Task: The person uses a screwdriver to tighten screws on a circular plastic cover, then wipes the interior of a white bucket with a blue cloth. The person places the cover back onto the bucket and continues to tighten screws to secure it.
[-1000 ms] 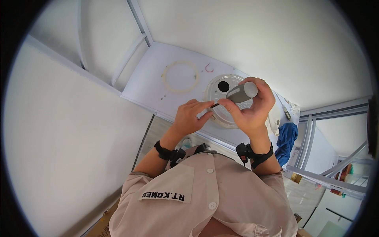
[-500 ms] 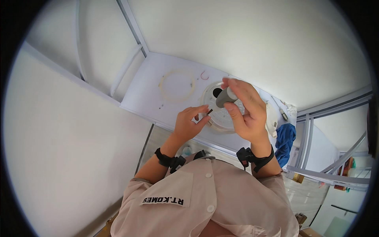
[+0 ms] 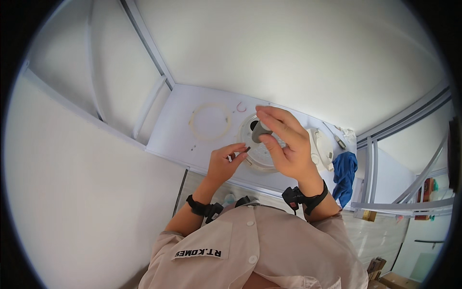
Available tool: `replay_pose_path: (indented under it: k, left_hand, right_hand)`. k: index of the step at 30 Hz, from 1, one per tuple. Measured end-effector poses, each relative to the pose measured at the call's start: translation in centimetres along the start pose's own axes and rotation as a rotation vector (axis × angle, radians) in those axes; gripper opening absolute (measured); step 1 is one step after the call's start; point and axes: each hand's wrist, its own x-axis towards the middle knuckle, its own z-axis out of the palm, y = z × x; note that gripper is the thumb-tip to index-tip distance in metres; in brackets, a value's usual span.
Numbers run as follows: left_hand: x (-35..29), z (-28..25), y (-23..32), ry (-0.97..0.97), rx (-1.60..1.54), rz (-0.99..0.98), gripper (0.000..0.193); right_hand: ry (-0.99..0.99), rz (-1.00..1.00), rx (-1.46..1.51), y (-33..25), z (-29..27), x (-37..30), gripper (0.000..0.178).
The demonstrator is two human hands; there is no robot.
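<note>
My right hand point(image 3: 285, 143) is raised and grips a short grey cylinder-shaped tool point(image 3: 260, 131) by its body. My left hand point(image 3: 224, 162) pinches a small dark screw-like piece point(image 3: 247, 150) at its fingertips, just below and left of the tool's end. Both hands hover in front of a round translucent white lamp base point(image 3: 262, 156) that sits on a white panel point(image 3: 183, 125). A thin cream ring point(image 3: 211, 121) lies on that panel to the left of the base. Both wrists wear black bands.
A second round white cover point(image 3: 323, 146) lies right of the lamp base, with a small screwdriver point(image 3: 337, 139) beside it. A blue cloth point(image 3: 344, 174) hangs off the panel's right end. White metal frame rails point(image 3: 404, 204) run at the right, with cardboard boxes point(image 3: 385, 274) below them.
My right hand has tilted the grey tool down and brought it left toward my left hand. The left hand has lowered slightly, still pinching the small piece.
</note>
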Motion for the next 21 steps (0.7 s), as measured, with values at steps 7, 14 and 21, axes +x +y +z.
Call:
replay_pose_path:
  k: [7, 14, 21]
  left_hand:
    - [0.2, -0.7, 0.8, -0.064, 0.051, -0.112, 0.033]
    - [0.5, -0.9, 0.2, -0.083, 0.063, -0.009, 0.03]
    - [1.1, -1.5, 0.2, -0.153, 0.094, -0.012, 0.031]
  right_hand:
    - [0.118, 0.001, -0.145, -1.1, 0.4, 0.2, 0.047]
    - [0.028, 0.041, -0.052, -2.6, 0.1, 0.6, 0.044]
    - [0.154, 0.03, -0.342, -2.2, 1.4, 0.0, 0.043]
